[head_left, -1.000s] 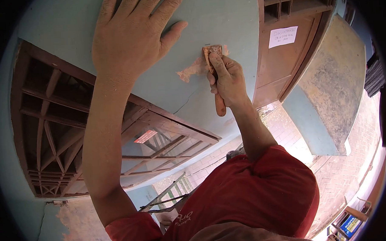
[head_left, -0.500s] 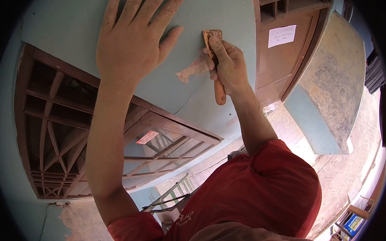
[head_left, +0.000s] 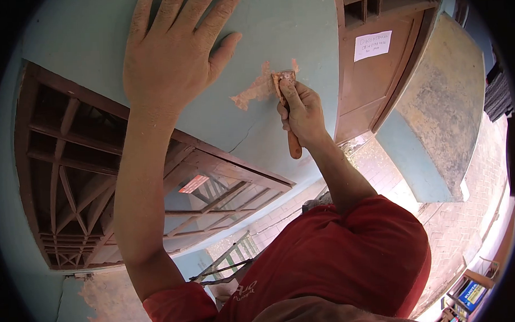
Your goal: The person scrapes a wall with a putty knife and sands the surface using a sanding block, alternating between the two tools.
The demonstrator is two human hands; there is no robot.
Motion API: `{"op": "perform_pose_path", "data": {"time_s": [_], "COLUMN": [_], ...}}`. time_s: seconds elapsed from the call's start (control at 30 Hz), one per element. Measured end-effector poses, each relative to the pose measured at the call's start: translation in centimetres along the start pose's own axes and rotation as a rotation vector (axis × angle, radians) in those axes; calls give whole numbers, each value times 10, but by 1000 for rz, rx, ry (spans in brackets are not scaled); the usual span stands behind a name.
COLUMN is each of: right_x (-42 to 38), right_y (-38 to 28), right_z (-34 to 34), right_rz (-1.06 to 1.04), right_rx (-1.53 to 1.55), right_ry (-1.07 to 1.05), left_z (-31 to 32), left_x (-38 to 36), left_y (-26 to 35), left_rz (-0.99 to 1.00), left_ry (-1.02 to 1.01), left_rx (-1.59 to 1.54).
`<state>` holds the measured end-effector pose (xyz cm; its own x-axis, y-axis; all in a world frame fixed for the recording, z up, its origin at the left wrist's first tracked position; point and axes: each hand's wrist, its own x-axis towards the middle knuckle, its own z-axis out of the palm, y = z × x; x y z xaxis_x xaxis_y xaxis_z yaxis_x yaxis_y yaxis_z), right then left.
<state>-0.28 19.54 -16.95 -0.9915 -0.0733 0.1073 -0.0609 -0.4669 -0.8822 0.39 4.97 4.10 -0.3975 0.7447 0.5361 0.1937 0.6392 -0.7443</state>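
My left hand (head_left: 171, 45) lies flat on the light blue wall (head_left: 258, 19), fingers spread and holding nothing. In my right hand (head_left: 305, 108) is a scraper (head_left: 294, 145) with a wooden handle, its thumb pressed along the tool near the blade. The blade end points up and rests at the wall. Around it is a patch of bare, pinkish plaster (head_left: 258, 90) where the blue paint is off; the scraper and my fingers hide part of it. Below the patch a thin crack (head_left: 242, 140) runs down the wall.
A brown wooden window frame (head_left: 212, 162) with glass and lattice lies left and below. To the right is a brown door (head_left: 374, 83) bearing a paper notice (head_left: 372, 45). A stained low wall (head_left: 442, 98) stands beyond it. A blue box (head_left: 472, 294) sits at lower right.
My right hand has drawn the scraper down the wall, and more of the bare patch shows above and beside the blade. My left hand stays flat on the wall.
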Motion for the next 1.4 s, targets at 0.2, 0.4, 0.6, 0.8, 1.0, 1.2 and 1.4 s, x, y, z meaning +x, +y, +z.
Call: {"op": "perform_pose_path", "data": {"time_s": [0.2, 0.4, 0.6, 0.8, 1.0, 1.2, 1.4], "right_x": [-3, -3, 6, -3, 3, 7, 2], "right_y": [5, 24, -1, 21, 24, 10, 31], "right_z": [-9, -11, -18, -25, -35, -30, -33], "right_rz": [42, -31, 12, 111, 54, 27, 28], "right_rx": [-36, -48, -108, -70, -94, -144, -145], "right_ry": [20, 29, 21, 82, 29, 43, 60], "left_z": [2, -1, -2, 3, 1, 0, 4], "left_x": [-1, 1, 0, -4, 0, 1, -2], "left_y": [-1, 5, 0, 0, 1, 5, 2], "left_rz": [2, -42, -8, -4, -8, -29, -17], "left_ry": [-6, 9, -14, -34, -21, -22, -6], "left_rx": [45, 19, -4, 76, 83, 86, 71]}}
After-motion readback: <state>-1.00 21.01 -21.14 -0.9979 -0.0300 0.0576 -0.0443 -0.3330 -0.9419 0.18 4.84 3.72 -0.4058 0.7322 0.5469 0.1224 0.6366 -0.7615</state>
